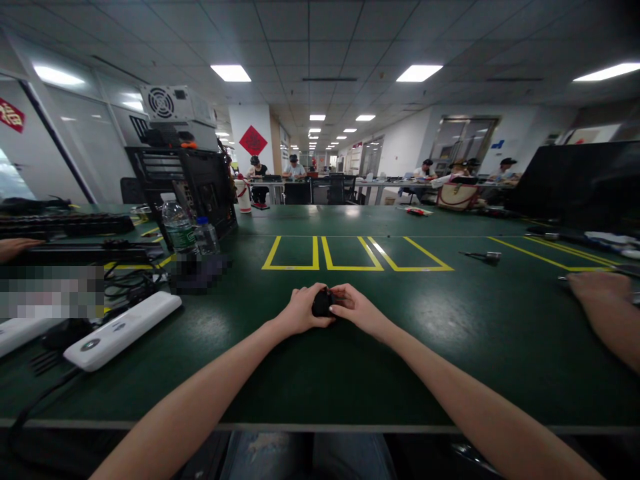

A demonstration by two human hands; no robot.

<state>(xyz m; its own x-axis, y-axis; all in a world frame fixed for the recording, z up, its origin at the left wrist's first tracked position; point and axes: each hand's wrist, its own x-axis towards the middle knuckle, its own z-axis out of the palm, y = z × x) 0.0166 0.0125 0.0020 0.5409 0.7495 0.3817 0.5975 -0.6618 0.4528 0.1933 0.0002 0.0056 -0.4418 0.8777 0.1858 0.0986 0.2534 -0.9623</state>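
Between my two hands, just above the green tabletop (pixel 320 373), is a small black rounded object (pixel 323 303); its kind is too small and too covered to make out. My left hand (pixel 300 311) wraps around its left side, thumb low and fingers over the top. From the right, my right hand (pixel 357 308) pinches it, thumb against its side and fingertips at its upper edge. Beyond my hands, three outlines of yellow tape (pixel 355 269) run across the table.
A white power strip (pixel 125 330) with cables lies at left. Behind it stand plastic bottles (pixel 177 225) and an open black computer case (pixel 187 183). A small metal part with a cable (pixel 493 257) lies at right. Other people's hands rest at the left (pixel 17 249) and right edges (pixel 607 300).
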